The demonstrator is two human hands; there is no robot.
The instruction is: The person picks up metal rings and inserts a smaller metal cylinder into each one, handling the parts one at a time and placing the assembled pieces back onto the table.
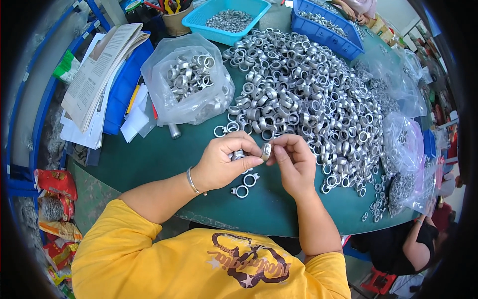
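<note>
Between my two hands, over the green table [149,167], is a silver metal ring [267,151] with a raised part on its band. My left hand [226,160] pinches it from one side with thumb and forefinger. From the other side, the fingers of my right hand [295,162] close on the same ring. Below my left hand lie loose rings [242,191], and a few more show partly behind its fingers. A large heap of similar rings [313,89] spreads beyond and to the right of my hands.
An open plastic bag [154,84] of rings stands at left. Behind are a turquoise basket [194,22] and a blue crate [318,31] holding metal parts. Newspapers [97,74] lean at far left. Filled clear bags [401,137] line the right edge; other people sit beyond.
</note>
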